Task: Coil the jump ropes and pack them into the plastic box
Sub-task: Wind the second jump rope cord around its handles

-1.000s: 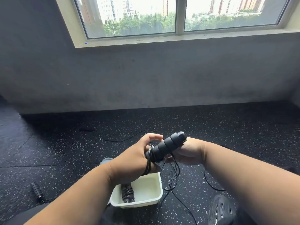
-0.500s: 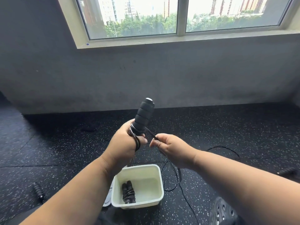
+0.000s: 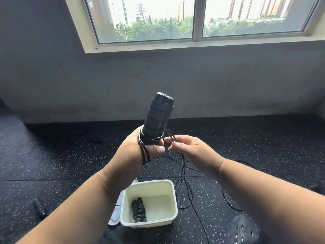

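Note:
My left hand [image 3: 135,152] grips two black ribbed jump rope handles [image 3: 157,117] held together and pointing up, with turns of thin black cord wound around their base and over the back of my hand. My right hand [image 3: 190,148] sits just right of them, pinching the loose cord [image 3: 182,162], which trails down to the floor. Below stands a cream plastic box [image 3: 173,194] holding one coiled black jump rope [image 3: 139,211] at its left side.
Black speckled rubber flooring runs to a grey wall under a window. A loose black handle [image 3: 40,207] lies on the floor at the left. More cord [image 3: 226,199] loops right of the box. A white lid [image 3: 116,212] peeks out left of the box. A dark shoe [image 3: 242,229] shows at lower right.
The handles swung from lying sideways to standing upright in my left hand. My right hand let go of them and now pinches the cord beside them. More cord circles the base.

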Tool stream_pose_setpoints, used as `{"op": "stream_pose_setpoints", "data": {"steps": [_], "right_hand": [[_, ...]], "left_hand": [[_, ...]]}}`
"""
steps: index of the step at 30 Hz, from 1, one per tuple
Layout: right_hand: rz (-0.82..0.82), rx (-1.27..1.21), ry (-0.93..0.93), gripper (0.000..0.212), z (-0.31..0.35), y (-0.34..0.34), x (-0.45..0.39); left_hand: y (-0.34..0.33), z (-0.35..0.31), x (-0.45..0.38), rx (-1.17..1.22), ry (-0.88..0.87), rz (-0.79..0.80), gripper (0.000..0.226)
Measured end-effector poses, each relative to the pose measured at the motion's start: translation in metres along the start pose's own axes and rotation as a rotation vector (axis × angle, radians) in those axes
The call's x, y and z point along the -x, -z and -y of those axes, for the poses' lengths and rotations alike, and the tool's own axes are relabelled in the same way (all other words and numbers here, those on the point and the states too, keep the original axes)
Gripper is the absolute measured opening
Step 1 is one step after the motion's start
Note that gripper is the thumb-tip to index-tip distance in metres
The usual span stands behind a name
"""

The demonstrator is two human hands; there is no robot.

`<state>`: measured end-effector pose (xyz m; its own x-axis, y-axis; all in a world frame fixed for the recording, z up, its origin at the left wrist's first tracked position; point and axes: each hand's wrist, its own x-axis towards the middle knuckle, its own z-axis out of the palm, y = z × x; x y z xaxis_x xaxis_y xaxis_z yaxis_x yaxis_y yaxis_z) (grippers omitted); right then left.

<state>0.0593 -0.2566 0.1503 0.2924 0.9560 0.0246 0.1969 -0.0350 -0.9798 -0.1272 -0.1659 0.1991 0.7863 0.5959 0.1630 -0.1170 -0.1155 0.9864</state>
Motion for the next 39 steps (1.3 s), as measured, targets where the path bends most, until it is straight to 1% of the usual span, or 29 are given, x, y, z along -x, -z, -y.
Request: {"op": "stream_pose_setpoints", "data": {"steps": [2, 4, 5, 6, 8, 9, 11, 14, 16, 18, 20, 22, 24, 25, 28, 32, 34, 36, 37, 39], "right_hand": [[0.058, -0.057, 0.028, 0.017, 0.003, -0.008, 0.003], [0.057, -0.058, 0.000, 0.017, 0.006, -0.017, 0.006], [0.029, 0.044, 0.001, 0.017, 0.006, -0.020, 0.005], [0.002, 0.222, 0.022, 0.017, 0.007, -0.021, 0.004], [-0.011, 0.628, 0.130, 0.019, 0.010, -0.021, 0.005], [-0.015, 0.805, 0.189, 0.021, 0.013, -0.021, 0.007], [-0.017, 1.041, 0.280, 0.024, 0.019, -0.021, 0.011], [0.045, 1.201, 0.364, 0.023, 0.030, -0.021, 0.015], [0.100, 1.254, 0.429, 0.021, 0.034, -0.019, 0.015], [0.136, 1.255, 0.479, 0.020, 0.033, -0.015, 0.013], [0.154, 1.155, 0.477, 0.019, 0.029, -0.005, 0.011], [0.145, 0.981, 0.437, 0.017, 0.026, 0.009, 0.006], [0.129, 0.744, 0.309, 0.019, 0.023, 0.020, 0.000], [0.146, 0.632, 0.226, 0.020, 0.021, 0.024, -0.002], [0.272, 0.316, 0.005, 0.016, 0.015, 0.027, -0.002], [0.397, -0.151, -0.191, 0.015, 0.006, 0.034, 0.000], [0.432, -0.316, -0.243, 0.013, 0.003, 0.037, -0.002], [0.441, -0.408, -0.258, 0.009, 0.004, 0.041, -0.003], [0.445, -0.431, -0.258, 0.013, 0.005, 0.043, -0.003], [0.462, -0.470, -0.245, 0.031, 0.007, 0.043, -0.002]], "left_hand": [[-0.001, -0.003, -0.001, -0.025, 0.017, -0.030, 0.027], [0.005, 0.000, -0.006, -0.078, 0.078, -0.152, 0.023], [0.010, 0.005, -0.009, -0.107, 0.125, -0.222, 0.023], [0.014, 0.010, -0.011, -0.134, 0.173, -0.275, 0.023], [0.017, 0.024, -0.013, -0.239, 0.238, -0.323, 0.025], [0.018, 0.033, -0.013, -0.355, 0.258, -0.333, 0.029], [0.020, 0.044, -0.012, -0.669, 0.308, -0.344, 0.037], [0.021, 0.054, -0.008, -1.096, 0.347, -0.260, 0.037], [0.012, 0.061, -0.006, -1.238, 0.330, -0.149, 0.035], [0.001, 0.065, -0.002, -1.294, 0.266, -0.014, 0.036], [-0.001, 0.062, 0.001, -1.277, 0.210, 0.121, 0.042], [0.001, 0.055, 0.002, -1.218, 0.178, 0.266, 0.052], [-0.001, 0.046, 0.006, -1.109, 0.175, 0.377, 0.061], [-0.005, 0.041, 0.009, -1.037, 0.167, 0.399, 0.063], [-0.016, 0.036, 0.015, -0.882, 0.125, 0.370, 0.061], [-0.020, 0.036, 0.016, -0.745, 0.091, 0.372, 0.048], [-0.020, 0.035, 0.016, -0.674, 0.082, 0.353, 0.043], [-0.019, 0.035, 0.014, -0.608, 0.077, 0.321, 0.045], [-0.020, 0.034, 0.014, -0.579, 0.075, 0.313, 0.048], [-0.021, 0.033, 0.013, -0.524, 0.067, 0.301, 0.053]]}}
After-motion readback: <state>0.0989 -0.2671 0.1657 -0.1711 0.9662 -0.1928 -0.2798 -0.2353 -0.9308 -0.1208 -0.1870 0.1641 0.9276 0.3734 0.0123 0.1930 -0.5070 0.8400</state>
